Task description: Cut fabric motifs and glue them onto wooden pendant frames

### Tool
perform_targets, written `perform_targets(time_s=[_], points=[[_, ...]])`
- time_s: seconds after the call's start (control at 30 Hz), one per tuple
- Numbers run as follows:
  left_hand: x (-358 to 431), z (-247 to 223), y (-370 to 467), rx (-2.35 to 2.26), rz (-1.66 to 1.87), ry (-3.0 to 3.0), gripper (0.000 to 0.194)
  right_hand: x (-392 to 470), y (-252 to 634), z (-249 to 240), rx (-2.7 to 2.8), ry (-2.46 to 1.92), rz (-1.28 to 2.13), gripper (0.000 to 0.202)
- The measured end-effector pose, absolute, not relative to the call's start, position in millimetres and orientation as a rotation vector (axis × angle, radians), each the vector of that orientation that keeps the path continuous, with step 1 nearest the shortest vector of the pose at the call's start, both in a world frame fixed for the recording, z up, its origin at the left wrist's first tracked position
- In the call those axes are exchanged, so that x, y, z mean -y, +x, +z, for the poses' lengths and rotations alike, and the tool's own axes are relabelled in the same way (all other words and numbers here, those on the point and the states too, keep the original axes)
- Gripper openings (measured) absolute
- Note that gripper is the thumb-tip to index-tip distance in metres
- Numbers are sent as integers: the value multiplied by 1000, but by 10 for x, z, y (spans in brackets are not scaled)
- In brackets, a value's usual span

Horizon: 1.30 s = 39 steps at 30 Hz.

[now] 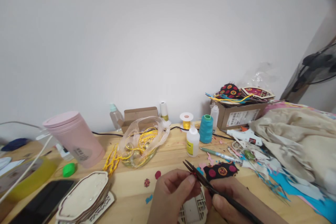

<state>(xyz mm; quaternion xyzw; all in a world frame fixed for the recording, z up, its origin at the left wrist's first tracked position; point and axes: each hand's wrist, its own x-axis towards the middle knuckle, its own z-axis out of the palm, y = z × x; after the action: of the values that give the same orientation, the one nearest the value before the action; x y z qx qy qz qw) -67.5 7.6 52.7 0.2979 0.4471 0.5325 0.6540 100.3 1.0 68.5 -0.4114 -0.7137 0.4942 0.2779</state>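
Low in the middle, my left hand (175, 192) pinches a small red and dark scrap of fabric (194, 174) between thumb and fingertips. My right hand (231, 196) holds a pair of dark pointed scissors (206, 183), their tips slightly apart and beside that scrap. Behind the right hand lies a black fabric piece with red and yellow round motifs (222, 170). Below both hands, partly covered, is a wooden lattice frame (193, 211). Left of my left hand lie a red dot (158, 174), a flower cut-out (146, 182) and a small blue piece (148, 199).
Stacked wooden plaques (82, 194), a phone (47, 199) and a pink tumbler (76, 140) stand left. Behind are a bag of yellow cord (144, 141), a white bottle (193, 142) and teal thread (206, 129). Scraps, a glue gun (245, 136) and a box (236, 115) lie right.
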Motion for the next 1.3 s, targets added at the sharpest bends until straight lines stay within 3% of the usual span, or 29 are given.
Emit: perform_targets(time_s=[0.27,0.4,0.6,0.8,0.9,1.03,1.3], points=[[-52,533,-683,-1027,1209,673,12,-130,867,537,1935,-1087,1248,52],[-67,530,-681,-1028,1201,678,14,-244,1029,555,2018,-1158,1314,44],[-71,530,-668,-1086,1195,678,18,-264,1487,663,2257,-1620,631,18],[-75,493,-703,-1129,1144,888,17,-120,1715,581,2475,-1602,420,40],[-97,428,-723,-1127,1084,992,15,-101,1590,714,2423,-1509,327,27],[-121,375,-743,-1118,993,1159,15,-193,1188,863,2153,-1304,868,18],[-143,401,-814,-1112,1012,1234,14,-483,771,560,2025,-1223,1167,12]])
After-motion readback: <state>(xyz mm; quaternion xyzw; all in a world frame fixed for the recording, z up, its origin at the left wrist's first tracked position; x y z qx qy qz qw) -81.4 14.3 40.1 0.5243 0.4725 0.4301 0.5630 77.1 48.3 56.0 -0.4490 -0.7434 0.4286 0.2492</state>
